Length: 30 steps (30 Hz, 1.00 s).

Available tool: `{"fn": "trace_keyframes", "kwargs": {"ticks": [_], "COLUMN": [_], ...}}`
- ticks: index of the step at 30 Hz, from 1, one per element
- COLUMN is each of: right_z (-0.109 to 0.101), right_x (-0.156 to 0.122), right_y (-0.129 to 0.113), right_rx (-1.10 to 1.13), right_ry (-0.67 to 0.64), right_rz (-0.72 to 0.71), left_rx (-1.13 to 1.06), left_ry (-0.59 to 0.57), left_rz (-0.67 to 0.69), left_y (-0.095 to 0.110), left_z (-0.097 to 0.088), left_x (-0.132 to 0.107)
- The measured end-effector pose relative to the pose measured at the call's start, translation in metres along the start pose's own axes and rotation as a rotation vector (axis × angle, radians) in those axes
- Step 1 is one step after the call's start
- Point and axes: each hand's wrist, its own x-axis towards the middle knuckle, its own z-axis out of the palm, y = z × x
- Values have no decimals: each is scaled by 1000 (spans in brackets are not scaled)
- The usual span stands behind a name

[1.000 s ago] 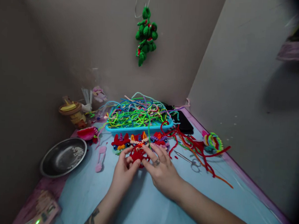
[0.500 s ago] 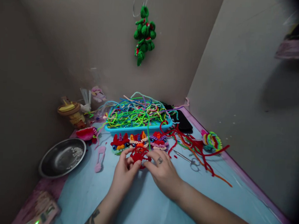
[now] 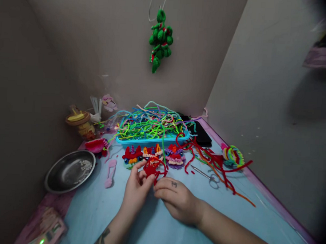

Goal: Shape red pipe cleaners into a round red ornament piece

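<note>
A red pipe-cleaner piece (image 3: 151,169), bent into loops, is held up over the middle of the table. My left hand (image 3: 138,184) pinches its left and lower side between thumb and fingers. Closed at the lower right of the piece, my right hand (image 3: 176,200) has its fingertips at a red strand; the fingertips' far side is hidden. Just behind are three colourful pipe-cleaner figures: a red-eared one (image 3: 132,156), an orange-and-white one (image 3: 153,150), partly covered by the red piece, and a purple-and-pink one (image 3: 174,156).
A blue tray (image 3: 151,140) heaped with pipe cleaners stands at the back. Scissors (image 3: 206,175) and loose red and orange pipe cleaners (image 3: 223,169) lie right. Left are a metal bowl (image 3: 70,171) with small white bits and a pink clip (image 3: 110,174). A green bundle (image 3: 161,40) hangs on the wall.
My right hand has moved down and slightly toward me from the red piece's right side, its fingers curling closed. My left hand keeps its grip. The view has shifted slightly.
</note>
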Motion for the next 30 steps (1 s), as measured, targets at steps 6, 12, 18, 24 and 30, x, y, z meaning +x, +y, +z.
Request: {"fn": "trace_keyframes", "kwargs": {"ticks": [6, 12, 18, 24, 30], "right_z": [1, 6, 6, 7, 7], "right_x": [-4, 1, 3, 1, 1], "right_y": [7, 8, 7, 10, 11], "right_rx": [-5, -146, -158, -164, -157], "right_ry": [307, 334, 361, 347, 342], "right_rz": [333, 403, 440, 468, 480], "left_rx": [18, 85, 77, 63, 85], "left_ry": [5, -3, -38, -84, -93], "left_rz": [2, 0, -21, -2, -10], "left_y": [3, 9, 8, 3, 5], "left_z": [2, 7, 10, 7, 8], "left_x": [-3, -8, -11, -9, -9]}}
